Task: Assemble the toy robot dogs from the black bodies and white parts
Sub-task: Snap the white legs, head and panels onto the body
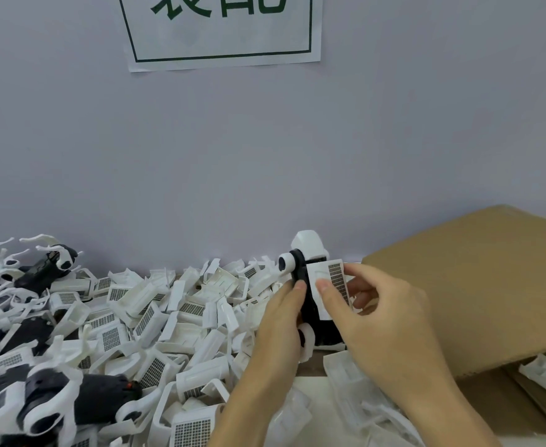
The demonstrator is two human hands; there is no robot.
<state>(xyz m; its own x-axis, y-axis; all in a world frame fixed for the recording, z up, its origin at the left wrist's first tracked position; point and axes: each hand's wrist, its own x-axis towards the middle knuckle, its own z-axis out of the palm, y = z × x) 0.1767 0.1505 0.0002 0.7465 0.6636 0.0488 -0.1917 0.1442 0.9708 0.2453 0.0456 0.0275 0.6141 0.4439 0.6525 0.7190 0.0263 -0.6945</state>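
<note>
While the left hand [279,312] grips a black toy dog body [308,296] from its left side, thumb curled onto the black shell, the right hand [381,314] pinches a white side panel [328,287] against that body, its thumb pressing on the panel's face and its fingers curled behind. The panel carries a dark grid sticker along its right edge and lies flat on the body's near side. The body is held upright above the table, just in front of the pale wall [265,156], with a white head piece [308,245] at its top and white round joints showing on its left and lower ends.

To the left spreads a heap of loose white panels [155,314], many with the same grid stickers. Finished black-and-white dogs [55,398] lie at the heap's near left, and another [49,266] rests farther back by the wall. A brown cardboard box [478,285] sits just right of the hands, its flap tilted. A paper sign [223,30] with dark green characters hangs on the wall above.
</note>
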